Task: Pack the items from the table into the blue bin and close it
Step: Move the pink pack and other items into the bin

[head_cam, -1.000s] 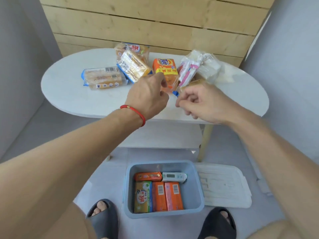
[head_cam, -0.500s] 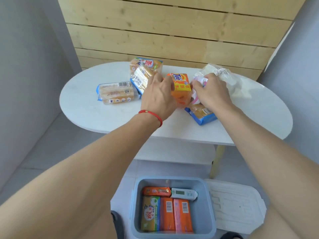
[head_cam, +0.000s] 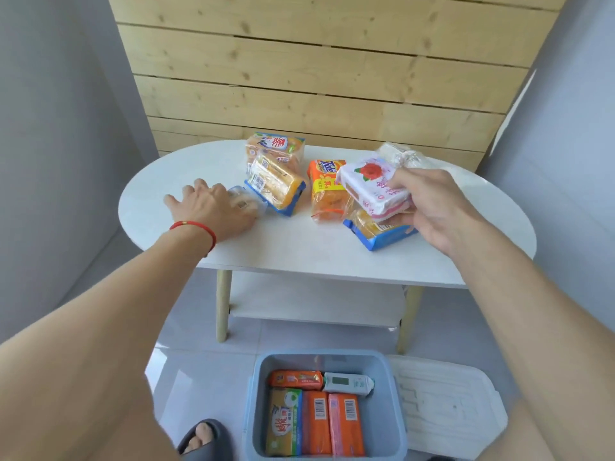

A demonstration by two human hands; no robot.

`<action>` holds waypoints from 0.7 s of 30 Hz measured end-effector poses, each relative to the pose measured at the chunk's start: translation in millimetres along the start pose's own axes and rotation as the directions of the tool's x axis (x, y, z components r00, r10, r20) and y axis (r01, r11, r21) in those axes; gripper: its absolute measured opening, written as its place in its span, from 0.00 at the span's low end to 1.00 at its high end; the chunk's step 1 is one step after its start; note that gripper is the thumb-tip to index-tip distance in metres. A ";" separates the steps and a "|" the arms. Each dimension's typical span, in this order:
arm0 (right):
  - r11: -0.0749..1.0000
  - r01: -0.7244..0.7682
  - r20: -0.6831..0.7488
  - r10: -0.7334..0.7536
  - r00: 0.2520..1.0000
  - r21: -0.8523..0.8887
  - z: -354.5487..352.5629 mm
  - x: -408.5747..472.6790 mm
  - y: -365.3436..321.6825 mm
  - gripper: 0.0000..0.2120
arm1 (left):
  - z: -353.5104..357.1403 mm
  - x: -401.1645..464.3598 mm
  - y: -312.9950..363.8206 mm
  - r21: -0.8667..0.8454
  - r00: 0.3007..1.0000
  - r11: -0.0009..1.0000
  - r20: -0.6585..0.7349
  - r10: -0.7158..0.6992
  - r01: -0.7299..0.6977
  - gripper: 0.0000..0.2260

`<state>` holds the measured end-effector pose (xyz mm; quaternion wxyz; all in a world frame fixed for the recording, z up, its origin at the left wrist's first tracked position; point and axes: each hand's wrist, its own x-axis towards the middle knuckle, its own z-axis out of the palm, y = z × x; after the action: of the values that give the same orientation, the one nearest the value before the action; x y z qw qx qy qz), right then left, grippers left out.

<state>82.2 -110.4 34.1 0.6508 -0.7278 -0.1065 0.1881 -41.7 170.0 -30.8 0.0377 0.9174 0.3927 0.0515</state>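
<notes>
Where right fingers (head_cam: 404, 173) close, white packet (head_cam: 372, 184).

Both my arms reach forward. My left hand (head_cam: 213, 207) is palm down, fingers spread, flat over a packet. My right hand (head_cam: 432, 207) is raised, fingers curled, clamped on a white packet.

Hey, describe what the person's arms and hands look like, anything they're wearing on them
Both arms are bare as far as the frame shows, with no sleeves visible. The left hand has a thin red cord bracelet around its wrist, with what looks like a small gold bead on it. The right hand shows no bracelet, watch or glove. No rings are visible on either hand.
</notes>
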 end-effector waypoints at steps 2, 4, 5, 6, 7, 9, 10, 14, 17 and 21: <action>1.000 -0.024 0.130 0.024 0.991 0.002 -6.7 -10.9 6.5 0.13 | -3.2 -13.6 5.1 -0.120 0.999 0.993 0.039 0.014 -0.009 0.31; 0.998 -0.058 0.229 0.056 0.972 0.002 -12.9 -20.9 12.6 0.14 | -6.2 -26.7 14.0 -0.256 0.999 0.967 0.046 0.026 -0.013 0.33; 0.997 -0.078 0.270 0.074 0.960 0.003 -16.7 -25.8 15.2 0.15 | -8.1 -34.7 21.2 -0.293 0.999 0.956 0.036 0.036 -0.024 0.32; 0.995 -0.103 0.303 0.097 0.948 0.003 -19.7 -30.2 17.1 0.15 | -10.1 -43.8 29.9 -0.320 0.999 0.947 0.031 0.045 -0.033 0.32; 0.992 -0.127 0.331 0.122 0.936 -0.008 -23.3 -33.9 18.9 0.16 | -12.3 -53.2 38.7 -0.354 0.998 0.935 0.040 0.053 -0.036 0.32; 0.987 -0.154 0.383 0.162 0.909 -0.051 -30.8 -40.2 23.8 0.18 | -15.7 -72.0 55.0 -0.460 0.989 0.888 0.128 0.071 -0.004 0.35; 0.982 -0.169 0.407 0.187 0.894 -0.080 -33.3 -44.1 26.1 0.18 | -15.6 -80.2 61.4 -0.518 0.978 0.855 0.192 0.083 0.030 0.36; 0.958 -0.221 0.459 0.281 0.843 -0.181 -38.0 -59.6 41.1 0.11 | -9.7 -95.9 77.2 -0.567 0.976 0.822 0.202 0.082 0.048 0.35; 0.945 -0.217 0.425 0.306 0.852 -0.246 -39.9 -63.7 53.0 0.10 | -14.0 -84.4 82.1 -0.387 0.994 0.916 -0.062 0.084 -0.102 0.32; 0.959 -0.230 0.358 0.276 0.892 -0.166 -44.6 -57.2 51.4 0.13 | -8.5 -59.2 70.3 0.012 0.979 0.980 -0.038 0.200 -0.199 0.23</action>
<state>44.2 -180.5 -5.3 0.5432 -0.7232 -0.1451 0.4012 -33.0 78.9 -18.5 0.0210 0.9511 0.2996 0.0714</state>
